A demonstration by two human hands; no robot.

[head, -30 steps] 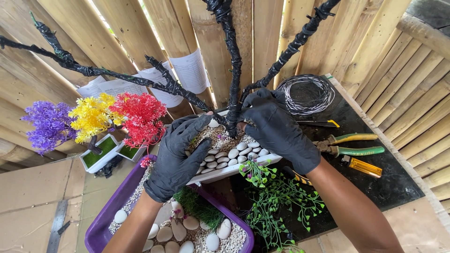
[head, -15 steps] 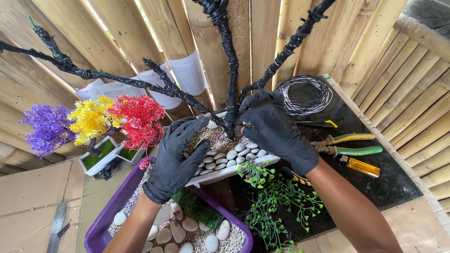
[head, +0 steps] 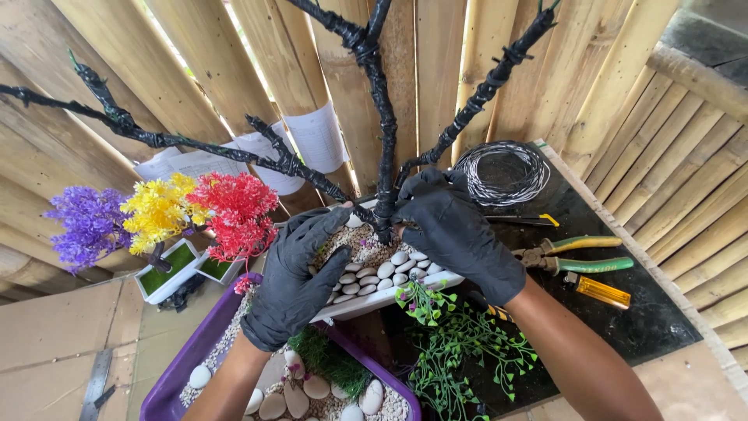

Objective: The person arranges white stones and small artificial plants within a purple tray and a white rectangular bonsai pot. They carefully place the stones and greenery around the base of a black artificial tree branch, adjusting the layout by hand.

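— What have we got our hands on?

— Our right hand (head: 456,234) is wrapped around the base of the black wire tree (head: 383,156), where the trunk meets the white pebbles (head: 374,274). Our left hand (head: 300,277) lies loose and flat on those pebbles, fingers spread, gripping nothing. Both hands wear black gloves.

— Where does the tree stand?

— In one white tray (head: 389,295), between our hands, above the purple tub (head: 195,351) of stones.

— And what do we count around it?

— Three small flower trees at left: one purple (head: 84,226), one yellow (head: 162,210), one red (head: 238,209). On the dark surface (head: 654,312), one wire coil (head: 500,171), one pair of green-handled pliers (head: 580,256), one yellow-handled tool (head: 598,291) and a heap of green sprigs (head: 460,351).
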